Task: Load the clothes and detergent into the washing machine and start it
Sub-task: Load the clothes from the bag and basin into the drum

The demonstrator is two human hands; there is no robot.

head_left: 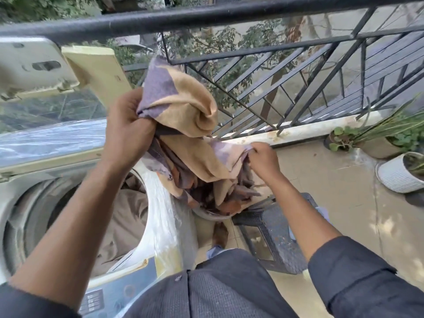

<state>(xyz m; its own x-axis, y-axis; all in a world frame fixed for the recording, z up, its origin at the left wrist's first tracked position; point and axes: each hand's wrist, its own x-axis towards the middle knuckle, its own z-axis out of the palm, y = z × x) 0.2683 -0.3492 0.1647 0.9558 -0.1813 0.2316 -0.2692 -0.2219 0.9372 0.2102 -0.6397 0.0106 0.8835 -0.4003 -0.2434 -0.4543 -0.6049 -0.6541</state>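
Observation:
A tan and purple patterned cloth hangs lifted between both hands. My left hand grips its upper bunched end, above the washing machine's right edge. My right hand pinches a lower corner of the same cloth, over a basin that holds more clothes. The top-loading washing machine stands at the left with its lid raised. A brown garment lies inside the drum. The control panel shows at the bottom, near my body.
A dark plastic stool stands right of the basin. A black metal railing runs along the balcony edge behind. Potted plants sit on the tiled floor at the right. My foot is below the basin.

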